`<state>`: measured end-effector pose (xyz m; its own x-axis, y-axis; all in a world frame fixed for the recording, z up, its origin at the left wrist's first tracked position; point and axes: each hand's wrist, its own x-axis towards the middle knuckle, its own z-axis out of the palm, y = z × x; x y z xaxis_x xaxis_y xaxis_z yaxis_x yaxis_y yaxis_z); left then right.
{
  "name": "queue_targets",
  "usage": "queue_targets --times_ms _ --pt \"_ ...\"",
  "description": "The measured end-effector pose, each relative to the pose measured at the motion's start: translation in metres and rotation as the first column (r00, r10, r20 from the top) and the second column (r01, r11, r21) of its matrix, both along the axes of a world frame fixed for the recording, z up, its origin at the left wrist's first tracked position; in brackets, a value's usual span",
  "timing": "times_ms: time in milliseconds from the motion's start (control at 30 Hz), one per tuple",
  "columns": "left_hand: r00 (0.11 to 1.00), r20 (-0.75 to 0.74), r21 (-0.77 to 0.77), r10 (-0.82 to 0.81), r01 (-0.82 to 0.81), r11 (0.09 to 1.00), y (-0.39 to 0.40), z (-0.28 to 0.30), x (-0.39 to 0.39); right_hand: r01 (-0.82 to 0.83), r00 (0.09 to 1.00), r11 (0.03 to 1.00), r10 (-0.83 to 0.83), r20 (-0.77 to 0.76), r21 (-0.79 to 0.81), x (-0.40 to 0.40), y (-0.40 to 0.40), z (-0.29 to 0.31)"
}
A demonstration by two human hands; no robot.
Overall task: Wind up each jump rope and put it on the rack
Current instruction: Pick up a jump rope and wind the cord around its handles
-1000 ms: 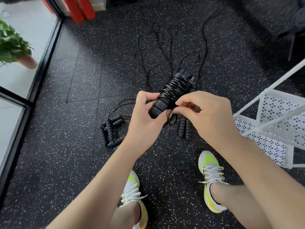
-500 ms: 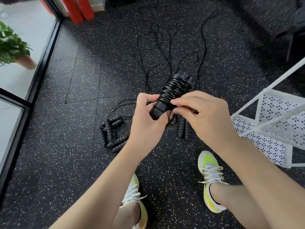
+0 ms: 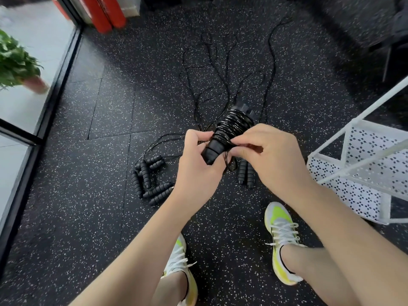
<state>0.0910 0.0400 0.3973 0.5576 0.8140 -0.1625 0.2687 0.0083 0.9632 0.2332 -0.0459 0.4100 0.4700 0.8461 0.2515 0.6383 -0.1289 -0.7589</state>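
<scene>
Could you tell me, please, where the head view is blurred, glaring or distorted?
Head view: the green potted plant at the left edge is smeared; the pale pavement behind the glass looks washed out; the white perforated metal rack leans with wide-angle distortion; highlights glint on the black wound jump rope.

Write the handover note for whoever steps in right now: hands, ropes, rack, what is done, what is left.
Left hand grips the lower end of the wound jump rope.
Right hand pinches the cord at the coil; a small loose loop hangs below it.
Other ropes lie unwound on the floor: a cluster of handles to the left, a pair of handles under the hands, cords trailing away.
White rack stands to the right; no rope visible on it.
Done: one rope nearly wound.
Left: secure the end, rack it, wind the others.
</scene>
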Motion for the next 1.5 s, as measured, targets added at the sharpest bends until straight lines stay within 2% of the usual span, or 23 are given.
queue_targets --times_ms 100,167,467,600,733,900,1000,1100,1167,1233,1267,1333,1400,1500 --pt "1.000 0.019 -0.001 -0.017 0.017 1.000 0.003 0.005 0.000 -0.019 0.979 1.000 0.018 -0.203 -0.004 0.005 0.000 0.002" --pt "1.000 0.016 -0.003 -0.025 0.025 1.000 0.002 0.006 -0.001 -0.019 0.973 1.000 0.015 -0.231 -0.016 0.006 -0.001 0.003" --pt "0.997 -0.021 0.036 -0.077 0.078 0.996 -0.001 0.005 -0.001 0.040 0.987 0.998 -0.047 -0.155 -0.046 0.004 0.000 0.006" --pt "0.998 -0.033 0.042 -0.059 0.061 0.997 0.003 0.004 -0.003 -0.019 0.999 0.998 0.017 -0.038 -0.063 0.007 -0.001 0.003" --pt "0.999 -0.024 0.011 -0.046 0.046 0.999 0.002 0.004 -0.002 -0.027 0.998 0.996 0.023 -0.052 -0.082 0.006 -0.001 0.002" --pt "1.000 0.024 -0.120 0.013 -0.010 0.993 0.007 0.002 -0.002 -0.188 0.981 0.972 0.181 -0.063 -0.138 0.015 -0.003 0.006" --pt "0.993 0.107 -0.232 0.050 -0.024 0.972 0.012 0.004 -0.003 -0.169 0.986 0.983 0.167 -0.027 -0.071 0.012 -0.004 0.009" --pt "0.980 0.178 -0.285 0.090 -0.036 0.958 0.014 0.010 -0.004 0.009 0.982 1.000 -0.015 -0.188 -0.029 0.005 -0.003 0.013" --pt "0.970 0.215 -0.322 0.117 -0.043 0.946 0.017 0.014 -0.006 0.062 0.963 0.984 -0.104 -0.248 -0.170 0.004 -0.002 0.011" --pt "0.956 0.252 -0.364 0.148 -0.048 0.930 0.019 0.016 -0.008 -0.013 0.943 0.946 -0.096 -0.319 -0.323 0.003 0.000 0.004" --pt "0.948 0.275 -0.382 0.158 -0.043 0.923 0.020 0.017 -0.008 -0.072 0.911 0.932 -0.084 -0.404 -0.355 0.001 0.001 0.001" --pt "0.930 0.330 -0.419 0.160 -0.007 0.908 0.020 0.018 -0.008 -0.176 0.784 0.927 -0.071 -0.617 -0.331 -0.006 0.004 -0.001" --pt "0.920 0.361 -0.438 0.154 0.021 0.899 0.021 0.019 -0.009 -0.210 0.693 0.937 -0.058 -0.718 -0.278 -0.011 0.006 -0.004" --pt "0.916 0.385 -0.434 0.116 0.069 0.898 0.023 0.018 -0.012 -0.145 0.755 0.947 -0.081 -0.651 -0.286 -0.008 0.007 -0.006"
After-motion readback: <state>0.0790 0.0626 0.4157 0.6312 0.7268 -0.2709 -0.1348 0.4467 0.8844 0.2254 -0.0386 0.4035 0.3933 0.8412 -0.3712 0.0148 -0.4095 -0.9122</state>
